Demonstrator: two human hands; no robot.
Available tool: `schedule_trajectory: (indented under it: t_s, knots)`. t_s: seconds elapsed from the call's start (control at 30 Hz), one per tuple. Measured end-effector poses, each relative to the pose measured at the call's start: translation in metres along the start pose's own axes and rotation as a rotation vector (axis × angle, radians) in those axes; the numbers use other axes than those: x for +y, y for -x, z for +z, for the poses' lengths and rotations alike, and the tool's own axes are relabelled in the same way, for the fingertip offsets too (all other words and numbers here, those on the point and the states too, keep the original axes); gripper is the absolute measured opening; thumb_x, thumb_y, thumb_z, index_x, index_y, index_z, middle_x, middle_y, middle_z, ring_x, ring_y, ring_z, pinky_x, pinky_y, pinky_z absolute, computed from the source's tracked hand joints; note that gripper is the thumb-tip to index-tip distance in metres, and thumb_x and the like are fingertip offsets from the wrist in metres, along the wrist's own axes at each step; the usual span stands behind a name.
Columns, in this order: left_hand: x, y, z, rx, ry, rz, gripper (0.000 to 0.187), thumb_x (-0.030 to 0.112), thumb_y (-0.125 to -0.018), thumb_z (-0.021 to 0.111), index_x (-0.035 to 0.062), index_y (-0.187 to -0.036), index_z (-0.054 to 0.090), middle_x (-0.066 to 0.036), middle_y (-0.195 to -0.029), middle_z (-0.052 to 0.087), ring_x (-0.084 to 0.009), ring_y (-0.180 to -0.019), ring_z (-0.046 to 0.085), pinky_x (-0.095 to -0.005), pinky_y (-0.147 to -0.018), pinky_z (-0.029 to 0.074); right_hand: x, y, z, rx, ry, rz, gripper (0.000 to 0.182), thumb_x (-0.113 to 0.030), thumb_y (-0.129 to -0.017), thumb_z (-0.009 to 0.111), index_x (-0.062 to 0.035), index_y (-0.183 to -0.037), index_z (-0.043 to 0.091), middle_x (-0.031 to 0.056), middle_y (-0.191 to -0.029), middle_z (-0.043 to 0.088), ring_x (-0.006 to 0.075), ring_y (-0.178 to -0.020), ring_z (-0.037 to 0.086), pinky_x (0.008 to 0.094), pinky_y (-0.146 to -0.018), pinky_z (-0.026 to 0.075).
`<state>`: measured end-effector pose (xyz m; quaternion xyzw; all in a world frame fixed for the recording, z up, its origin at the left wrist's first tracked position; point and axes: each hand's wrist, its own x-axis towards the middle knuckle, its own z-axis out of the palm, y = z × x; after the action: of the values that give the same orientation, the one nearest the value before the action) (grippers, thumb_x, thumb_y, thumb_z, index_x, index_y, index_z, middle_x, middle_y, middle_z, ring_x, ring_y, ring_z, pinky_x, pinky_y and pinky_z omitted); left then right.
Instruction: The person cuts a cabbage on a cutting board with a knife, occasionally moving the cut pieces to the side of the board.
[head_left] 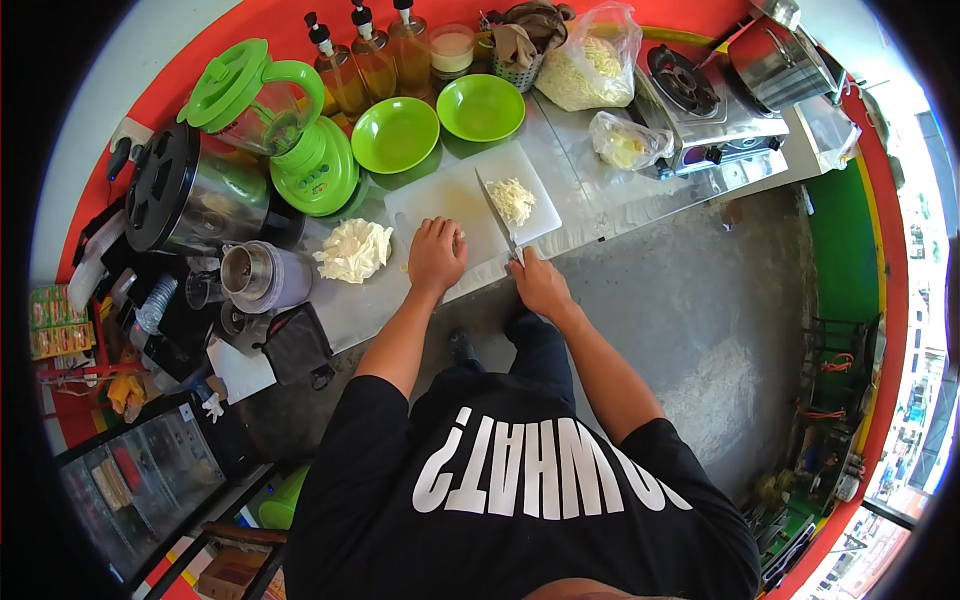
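A white cutting board (470, 215) lies on the metal counter. My right hand (541, 284) is closed round the handle of a knife (497, 212), whose blade rests on the board just left of a small heap of chopped pale food (511, 200). On the board's lower left part lies my left hand (438, 255), its fingers curled together; what they hold, if anything, is hidden. A crumpled pale leafy piece (354, 251) sits on the counter left of the board.
Two green bowls (395, 136) stand behind the board. Left are a green blender (314, 168) and a grey cup (265, 277); pump bottles (374, 62) stand at the back. A bag of shredded food (592, 72) and a gas stove (715, 125) are on the right.
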<state>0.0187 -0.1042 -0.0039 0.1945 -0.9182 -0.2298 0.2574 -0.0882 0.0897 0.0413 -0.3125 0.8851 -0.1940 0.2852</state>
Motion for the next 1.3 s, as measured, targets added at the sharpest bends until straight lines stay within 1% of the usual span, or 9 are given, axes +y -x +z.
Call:
schedule_trajectory:
  t_s: [0.07, 0.13, 0.23, 0.53, 0.67, 0.87, 1.0, 1.13, 1.3]
  knots:
    - [0.003, -0.003, -0.001, -0.015, -0.003, -0.004, 0.010, 0.011, -0.079, 0.062, 0.0085, -0.088, 0.058, -0.007, -0.089, 0.058, -0.0300, -0.089, 0.056, -0.0424, -0.077, 0.046, 0.003, -0.001, -0.002, 0.022, -0.016, -0.038, 0.035, -0.036, -0.103, 0.050, -0.0033, -0.114, 0.049, 0.0309, -0.095, 0.069, 0.0523, -0.094, 0.065, 0.0606, -0.084, 0.049]
    - [0.005, -0.004, -0.001, -0.012, -0.032, -0.001, 0.011, 0.010, -0.079, 0.062, 0.0077, -0.089, 0.059, -0.008, -0.088, 0.057, -0.0303, -0.088, 0.056, -0.0431, -0.077, 0.047, 0.002, 0.000, -0.009, -0.030, 0.006, -0.158, 0.035, -0.037, -0.103, 0.052, -0.0033, -0.115, 0.049, 0.0319, -0.089, 0.067, 0.0532, -0.090, 0.063, 0.0607, -0.078, 0.047]
    - [0.006, -0.004, -0.003, -0.017, -0.027, 0.017, 0.012, 0.010, -0.079, 0.062, 0.0071, -0.091, 0.059, -0.008, -0.088, 0.057, -0.0305, -0.088, 0.056, -0.0435, -0.078, 0.047, 0.012, -0.007, -0.018, -0.111, 0.029, -0.268, 0.035, -0.036, -0.103, 0.051, -0.0049, -0.117, 0.051, 0.0307, -0.090, 0.068, 0.0521, -0.089, 0.064, 0.0596, -0.080, 0.049]
    - [0.013, -0.011, -0.008, -0.113, -0.033, -0.066, 0.012, 0.010, -0.078, 0.062, 0.0064, -0.088, 0.056, -0.009, -0.088, 0.055, -0.0314, -0.087, 0.054, -0.0439, -0.077, 0.047, 0.048, -0.031, -0.063, -0.113, 0.061, -0.239, 0.034, -0.035, -0.103, 0.051, -0.0052, -0.119, 0.051, 0.0299, -0.086, 0.068, 0.0522, -0.084, 0.065, 0.0601, -0.076, 0.050]
    - [0.013, -0.014, -0.006, -0.089, -0.070, -0.079, 0.012, 0.010, -0.078, 0.062, 0.0063, -0.087, 0.055, -0.009, -0.088, 0.055, -0.0319, -0.087, 0.053, -0.0440, -0.077, 0.046, 0.049, -0.033, -0.074, -0.139, 0.065, -0.265, 0.034, -0.035, -0.104, 0.051, -0.0049, -0.119, 0.050, 0.0293, -0.084, 0.068, 0.0517, -0.083, 0.065, 0.0604, -0.074, 0.050]
    - [0.006, -0.012, -0.010, -0.063, -0.052, -0.089, 0.011, 0.009, -0.078, 0.063, 0.0064, -0.087, 0.057, -0.009, -0.089, 0.056, -0.0316, -0.089, 0.053, -0.0443, -0.078, 0.045, 0.053, -0.023, -0.062, -0.247, 0.086, -0.388, 0.032, -0.035, -0.103, 0.052, -0.0058, -0.116, 0.050, 0.0280, -0.083, 0.069, 0.0518, -0.080, 0.065, 0.0604, -0.072, 0.050]
    - [0.008, -0.002, -0.028, -0.095, -0.075, -0.033, 0.009, 0.012, -0.084, 0.066, 0.0077, -0.090, 0.062, -0.007, -0.094, 0.059, -0.0300, -0.094, 0.054, -0.0428, -0.083, 0.043, 0.044, -0.010, -0.055, -0.226, 0.086, -0.429, 0.031, -0.035, -0.103, 0.052, -0.0057, -0.112, 0.050, 0.0276, -0.081, 0.068, 0.0509, -0.079, 0.065, 0.0599, -0.071, 0.051]
    - [0.010, 0.002, -0.030, -0.051, -0.100, -0.076, 0.009, 0.016, -0.090, 0.067, 0.0091, -0.095, 0.063, -0.005, -0.096, 0.060, -0.0303, -0.097, 0.055, -0.0430, -0.086, 0.044, 0.038, -0.005, -0.046, -0.173, 0.173, -0.387, 0.032, -0.036, -0.103, 0.052, -0.0058, -0.114, 0.050, 0.0270, -0.081, 0.069, 0.0504, -0.079, 0.066, 0.0594, -0.071, 0.052]
    - [0.005, 0.013, -0.014, -0.033, -0.014, -0.120, 0.010, 0.015, -0.090, 0.067, 0.0085, -0.097, 0.065, -0.006, -0.096, 0.062, -0.0295, -0.096, 0.057, -0.0422, -0.087, 0.045, 0.041, 0.001, -0.045, -0.047, 0.178, -0.241, 0.032, -0.035, -0.101, 0.054, -0.0041, -0.108, 0.055, 0.0278, -0.081, 0.069, 0.0509, -0.078, 0.066, 0.0601, -0.072, 0.052]
